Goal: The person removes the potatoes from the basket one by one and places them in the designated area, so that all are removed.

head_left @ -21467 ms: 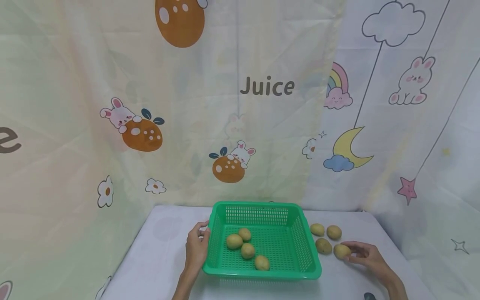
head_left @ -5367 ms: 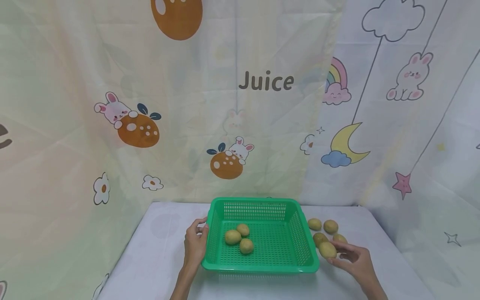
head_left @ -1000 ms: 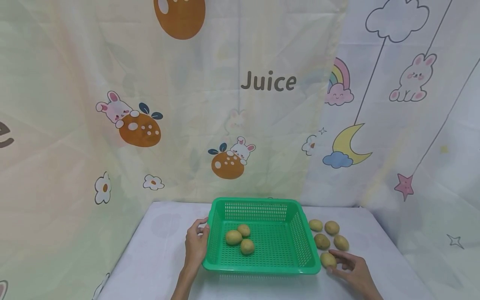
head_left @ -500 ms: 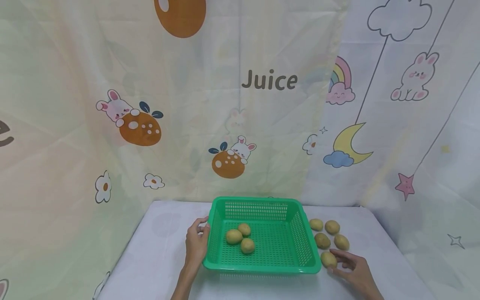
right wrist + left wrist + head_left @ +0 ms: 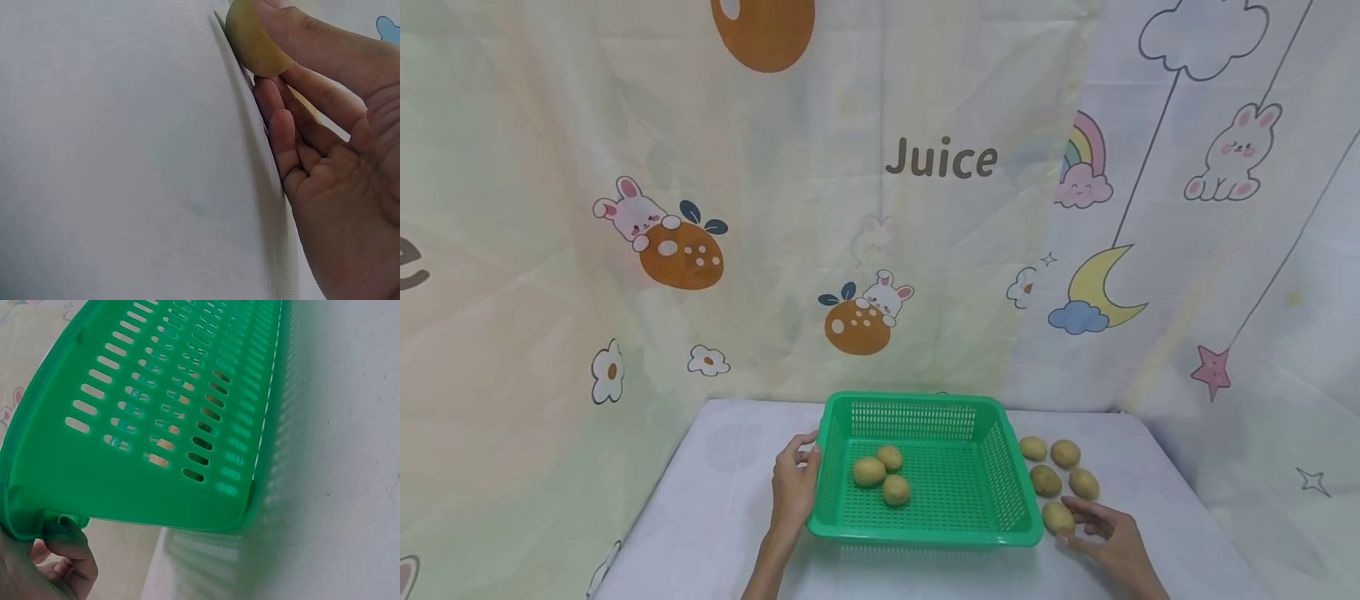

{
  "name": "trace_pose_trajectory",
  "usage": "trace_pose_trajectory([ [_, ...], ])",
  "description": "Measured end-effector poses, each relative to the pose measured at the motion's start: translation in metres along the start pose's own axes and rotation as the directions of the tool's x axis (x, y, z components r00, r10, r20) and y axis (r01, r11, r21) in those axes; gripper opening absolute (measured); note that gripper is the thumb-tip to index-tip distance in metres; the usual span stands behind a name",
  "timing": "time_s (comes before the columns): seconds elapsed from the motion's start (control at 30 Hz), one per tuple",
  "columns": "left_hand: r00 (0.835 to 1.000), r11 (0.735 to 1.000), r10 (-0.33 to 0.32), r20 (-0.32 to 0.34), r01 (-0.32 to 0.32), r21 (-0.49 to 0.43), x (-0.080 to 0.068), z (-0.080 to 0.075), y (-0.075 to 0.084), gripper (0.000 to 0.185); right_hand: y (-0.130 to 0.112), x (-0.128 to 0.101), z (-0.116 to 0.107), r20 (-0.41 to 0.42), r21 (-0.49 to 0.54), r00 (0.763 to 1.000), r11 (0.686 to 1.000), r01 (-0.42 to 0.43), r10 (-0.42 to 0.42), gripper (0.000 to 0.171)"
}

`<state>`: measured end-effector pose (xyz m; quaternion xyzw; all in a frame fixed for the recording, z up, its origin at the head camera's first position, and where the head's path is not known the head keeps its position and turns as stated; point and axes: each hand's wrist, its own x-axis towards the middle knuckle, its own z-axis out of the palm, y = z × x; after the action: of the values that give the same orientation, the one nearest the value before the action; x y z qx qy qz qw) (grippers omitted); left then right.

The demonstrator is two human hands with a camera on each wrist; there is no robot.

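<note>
A green plastic basket (image 5: 925,533) stands on the table with 3 potatoes (image 5: 869,472) grouped in its left half. My left hand (image 5: 793,487) grips the basket's left rim, its fingers curled at the edge; the left wrist view shows this hand (image 5: 62,565) below the rim's corner. Right of the basket, my right hand (image 5: 1112,542) pinches a potato (image 5: 1057,518) between thumb and fingers, low over the white tablecloth. In the right wrist view the same potato (image 5: 253,40) sits at the fingertips, close to the cloth.
Several more potatoes (image 5: 1045,481) lie in two loose rows on the table, just beyond the right hand and beside the basket's right wall. The white-covered table (image 5: 715,500) backs onto a printed curtain (image 5: 775,350).
Since the oldest frame, a potato at the basket's front has left it, and one more lies on the right. Over the last second the right hand stays nearly still on its potato.
</note>
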<state>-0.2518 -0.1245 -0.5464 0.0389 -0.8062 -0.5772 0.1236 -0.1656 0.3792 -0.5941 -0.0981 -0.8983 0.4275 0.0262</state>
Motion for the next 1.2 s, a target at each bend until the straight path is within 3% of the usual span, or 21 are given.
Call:
trace_pose_trajectory([
  [0.23,1.0,1.0,0.004,0.0,-0.004,-0.005,0.0,-0.001,0.0,0.032,0.0,-0.002,-0.003,-0.019,0.036,1.0,0.999,0.004,-0.004,0.073],
  [0.5,1.0,1.0,0.003,0.004,-0.003,-0.002,0.0,0.0,-0.001,0.032,-0.011,-0.013,-0.018,-0.168,0.106,0.985,0.993,0.06,-0.042,0.068],
  [0.57,1.0,1.0,0.003,0.003,-0.003,0.001,0.001,0.0,-0.001,0.032,-0.018,-0.013,-0.024,-0.216,0.105,0.971,0.986,0.128,-0.103,0.063],
  [0.67,1.0,1.0,-0.001,0.002,0.001,0.0,0.001,0.0,-0.001,0.032,-0.032,-0.012,-0.032,-0.283,0.096,0.931,0.959,0.266,-0.23,0.059],
  [0.83,1.0,1.0,-0.007,0.007,0.007,0.002,0.0,0.0,0.0,0.033,-0.061,-0.01,-0.042,-0.319,0.083,0.868,0.901,0.426,-0.381,0.059],
  [1.07,1.0,1.0,-0.004,0.006,0.004,-0.005,0.0,0.0,0.0,0.033,-0.097,-0.002,-0.043,-0.278,0.111,0.837,0.85,0.515,-0.471,0.055],
  [1.2,1.0,1.0,0.001,0.004,-0.001,-0.007,0.001,0.001,0.0,0.032,-0.113,0.003,-0.037,-0.251,0.157,0.835,0.831,0.534,-0.489,0.053],
])
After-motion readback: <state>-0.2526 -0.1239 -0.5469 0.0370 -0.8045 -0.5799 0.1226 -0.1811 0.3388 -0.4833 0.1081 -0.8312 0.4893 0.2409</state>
